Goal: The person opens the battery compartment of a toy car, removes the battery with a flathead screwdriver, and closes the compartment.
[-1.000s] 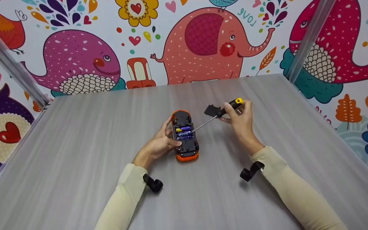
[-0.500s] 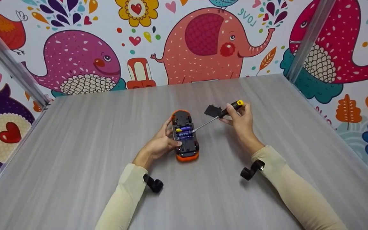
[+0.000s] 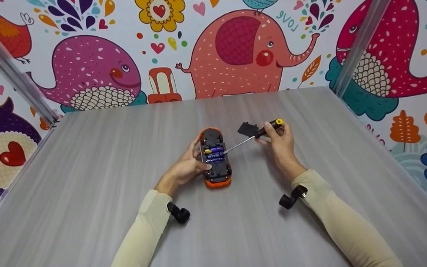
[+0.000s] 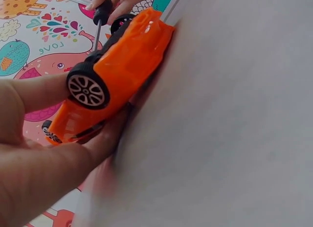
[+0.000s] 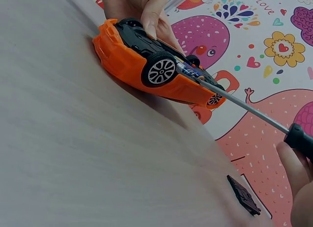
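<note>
An orange toy car (image 3: 219,174) lies upside down on the table, its black underside facing up. My left hand (image 3: 182,168) grips it from the left side, thumb on the underside and fingers along the far side. Several purple batteries (image 3: 214,155) sit in its uncovered compartment; one has a yellow end. My right hand (image 3: 281,142) holds a screwdriver (image 3: 267,129) by its black and yellow handle. In the right wrist view the metal shaft (image 5: 249,108) reaches the compartment's edge beside the batteries. The exact contact of the tip is too small to tell.
A black battery cover (image 3: 248,129) lies on the grey table (image 3: 106,167), just beyond the right hand and close to the screwdriver handle. Printed cartoon walls (image 3: 235,74) stand behind and at both sides. A small black camera mount juts from each wrist.
The right hand and screwdriver handle have dropped slightly toward me, tilting the shaft a little lower. The left hand and the toy car stay in place.
</note>
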The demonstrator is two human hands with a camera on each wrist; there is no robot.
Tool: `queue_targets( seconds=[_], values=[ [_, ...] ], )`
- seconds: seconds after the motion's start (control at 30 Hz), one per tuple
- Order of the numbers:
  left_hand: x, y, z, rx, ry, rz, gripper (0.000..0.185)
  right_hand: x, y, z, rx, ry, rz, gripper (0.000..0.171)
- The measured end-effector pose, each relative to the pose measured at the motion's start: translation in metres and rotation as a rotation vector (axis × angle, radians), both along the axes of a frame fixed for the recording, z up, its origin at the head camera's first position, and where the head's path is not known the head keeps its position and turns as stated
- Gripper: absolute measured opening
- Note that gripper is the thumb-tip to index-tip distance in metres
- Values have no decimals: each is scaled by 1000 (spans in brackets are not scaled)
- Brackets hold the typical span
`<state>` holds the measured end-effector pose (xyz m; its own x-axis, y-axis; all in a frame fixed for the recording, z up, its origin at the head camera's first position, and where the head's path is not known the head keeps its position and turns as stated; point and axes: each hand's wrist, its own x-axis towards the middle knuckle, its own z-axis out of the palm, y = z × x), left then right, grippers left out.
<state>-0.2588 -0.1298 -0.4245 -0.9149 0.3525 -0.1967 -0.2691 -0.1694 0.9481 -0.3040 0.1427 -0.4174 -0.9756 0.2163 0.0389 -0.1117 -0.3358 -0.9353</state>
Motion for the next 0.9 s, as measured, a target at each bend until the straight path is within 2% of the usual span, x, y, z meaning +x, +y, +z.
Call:
queue_targets(
  seconds=[0.23,0.5,0.77,0.9],
  values=[
    [-1,2,0,-5,-28,3,110,4,0,8,40,10,0,21],
    [0,2,0,-7,-29,9,110,10,-1,19,127,58,6,34],
    [0,2,0,-12,-45,26,111,13,-2,27,91,92,-3,26],
    [-1,2,0,-20,-52,30,112,16,-1,33,140,103,-4,31]
  ],
)
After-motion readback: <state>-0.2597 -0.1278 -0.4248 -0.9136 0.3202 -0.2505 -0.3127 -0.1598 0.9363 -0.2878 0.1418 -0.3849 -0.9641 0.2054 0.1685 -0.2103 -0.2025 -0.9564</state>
